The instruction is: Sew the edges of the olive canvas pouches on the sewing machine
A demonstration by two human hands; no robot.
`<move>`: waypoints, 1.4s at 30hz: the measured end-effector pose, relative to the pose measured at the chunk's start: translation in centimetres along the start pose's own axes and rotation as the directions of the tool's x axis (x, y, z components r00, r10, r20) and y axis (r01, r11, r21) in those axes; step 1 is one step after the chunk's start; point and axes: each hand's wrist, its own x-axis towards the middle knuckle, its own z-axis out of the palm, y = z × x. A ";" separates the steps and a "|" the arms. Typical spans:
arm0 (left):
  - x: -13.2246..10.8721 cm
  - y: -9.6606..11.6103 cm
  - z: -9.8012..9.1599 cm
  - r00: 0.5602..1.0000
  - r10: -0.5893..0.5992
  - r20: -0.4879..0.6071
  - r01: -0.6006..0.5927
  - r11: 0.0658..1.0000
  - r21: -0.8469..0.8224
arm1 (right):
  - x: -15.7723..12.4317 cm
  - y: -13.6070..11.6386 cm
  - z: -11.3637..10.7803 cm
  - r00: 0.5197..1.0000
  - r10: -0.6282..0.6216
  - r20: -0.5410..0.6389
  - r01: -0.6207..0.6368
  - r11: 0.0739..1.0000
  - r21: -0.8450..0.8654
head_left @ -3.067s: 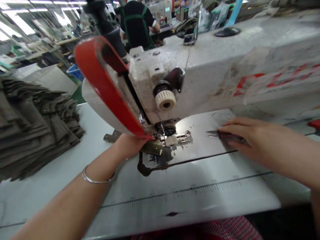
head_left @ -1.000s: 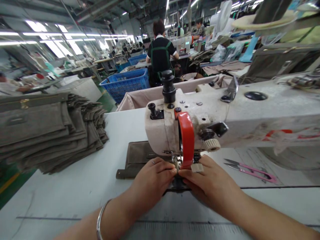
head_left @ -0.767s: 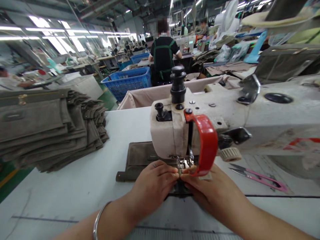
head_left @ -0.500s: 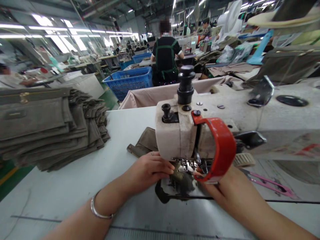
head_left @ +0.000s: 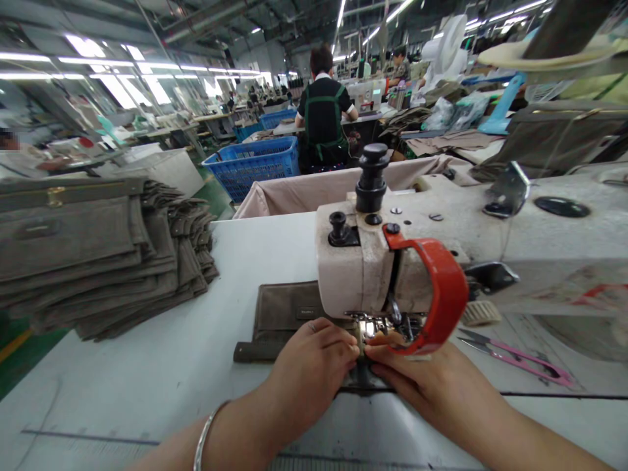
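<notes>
An olive-brown fabric panel (head_left: 284, 314) with a small label lies on the white table, partly under the head of the sewing machine (head_left: 350, 271). My left hand (head_left: 316, 363), fingers bent, pinches the panel's near strip just left of the presser foot (head_left: 367, 326). My right hand (head_left: 432, 373) closes on the same piece from the other side, thumb and fingertips close to the left ones. A red guard (head_left: 444, 297) hides part of the right fingers. Where the panel passes beneath the machine head, it is out of sight.
Pink-handled thread snips (head_left: 527, 360) lie on the machine bed at right. A tall stack of similar olive-brown pieces (head_left: 93, 255) stands at left. Behind the table are a cloth-lined bin (head_left: 299, 195), a blue basket (head_left: 255, 167) and a seated co-worker (head_left: 324, 108) facing away.
The panel has been turned and flattened, so its label and straight strip now show. My left hand has moved right and slightly down, close to the right fingertips.
</notes>
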 end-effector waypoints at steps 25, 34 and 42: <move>-0.2 0.0 0.7 0.992 0.048 -0.116 -0.035 0.993 0.110 | -0.3 0.1 1.2 0.999 0.023 -0.038 -0.024 1.000 -0.020; 0.8 -1.3 1.0 0.994 0.055 -0.099 -0.040 0.988 0.147 | 0.5 0.7 1.1 0.997 -0.031 -0.065 0.018 0.981 -0.194; 1.1 -1.6 0.9 0.995 -0.082 -0.050 0.089 0.986 0.138 | 0.4 1.7 1.5 1.000 0.019 -0.023 -0.024 0.973 -0.228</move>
